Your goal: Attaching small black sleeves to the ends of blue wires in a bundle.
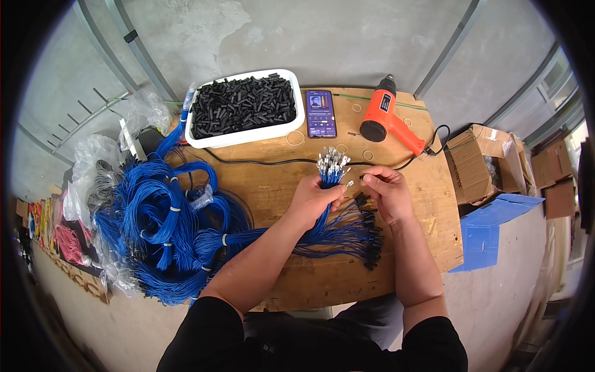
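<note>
My left hand (313,201) is closed around a bundle of blue wires (323,218), whose silver crimp terminals (333,164) stick up above the fist. A single terminal (350,183) juts out to the right from the left fingertips. Just beside it, my right hand (390,193) pinches a small black sleeve (362,178), mostly covered by the fingers. Below the hands, several blue wires fan out to the right, their ends capped with black sleeves (370,239). A white tub (246,139) heaped with short black sleeves (245,105) stands at the back left.
Coiled blue wire bundles (158,217) cover the table's left side. Behind my hands lie a phone (320,115), rubber bands (295,138) and a black cable (273,161). An orange heat gun (387,118) rests at the back right. Cardboard boxes (477,167) stand beyond the wooden table (427,211).
</note>
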`<state>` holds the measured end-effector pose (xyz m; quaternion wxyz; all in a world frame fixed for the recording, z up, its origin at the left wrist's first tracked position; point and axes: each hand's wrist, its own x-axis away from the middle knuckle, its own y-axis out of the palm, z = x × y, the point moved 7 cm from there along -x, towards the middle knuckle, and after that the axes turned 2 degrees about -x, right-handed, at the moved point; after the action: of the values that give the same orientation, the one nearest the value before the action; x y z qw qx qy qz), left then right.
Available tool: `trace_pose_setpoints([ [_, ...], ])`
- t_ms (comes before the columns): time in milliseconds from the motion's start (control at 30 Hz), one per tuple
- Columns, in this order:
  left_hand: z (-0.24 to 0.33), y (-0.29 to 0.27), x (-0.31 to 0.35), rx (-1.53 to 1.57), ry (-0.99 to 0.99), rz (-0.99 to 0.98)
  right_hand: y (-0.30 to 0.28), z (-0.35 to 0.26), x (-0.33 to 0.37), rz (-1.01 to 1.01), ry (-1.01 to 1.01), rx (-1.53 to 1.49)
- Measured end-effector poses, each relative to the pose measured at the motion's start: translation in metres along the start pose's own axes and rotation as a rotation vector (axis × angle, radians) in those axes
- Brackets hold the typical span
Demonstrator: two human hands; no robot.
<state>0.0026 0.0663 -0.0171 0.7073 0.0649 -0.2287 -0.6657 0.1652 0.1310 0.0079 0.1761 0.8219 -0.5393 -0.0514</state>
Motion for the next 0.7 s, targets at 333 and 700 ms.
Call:
trace_pose_setpoints([
  [333, -0.0003, -0.0024, -0.0001, 0.009, -0.006, 0.017, 0.0045, -0.0012, 0.0030, 0.000, 0.006, 0.107],
  [700, 0.0005, -0.0011, 0.0006, -0.012, -0.007, 0.000, 0.0057, -0.0020, 0.0040, 0.002, -0.006, 0.123],
])
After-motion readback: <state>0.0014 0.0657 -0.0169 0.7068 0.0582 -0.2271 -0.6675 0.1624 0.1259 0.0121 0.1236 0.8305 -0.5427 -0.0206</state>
